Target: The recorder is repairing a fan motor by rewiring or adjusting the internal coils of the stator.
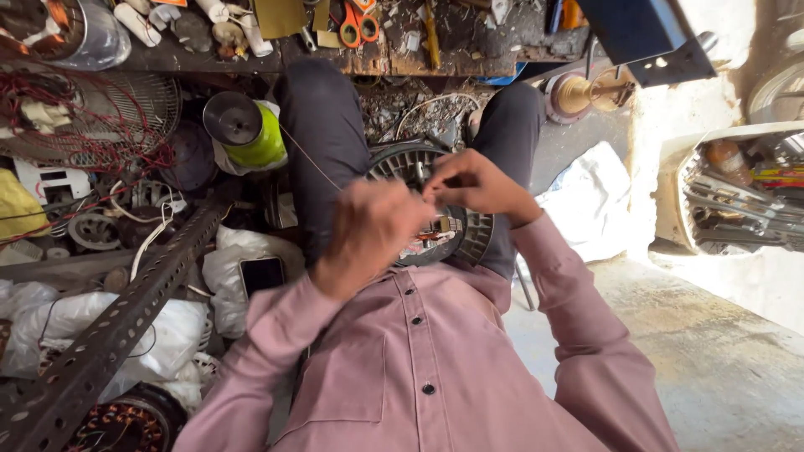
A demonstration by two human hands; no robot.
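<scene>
The left hand (368,234) and right hand (473,184) meet above a round grey ribbed metal motor housing (469,230) resting on the person's lap, between the dark-trousered knees. Both grips are pressed together, pinching a thin reddish copper wire (310,159) that runs up left toward a green-wrapped spool (251,130)

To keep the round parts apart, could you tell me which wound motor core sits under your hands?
The ribbed round core on the lap, under both hands; the other lies on the floor at lower left.
</scene>
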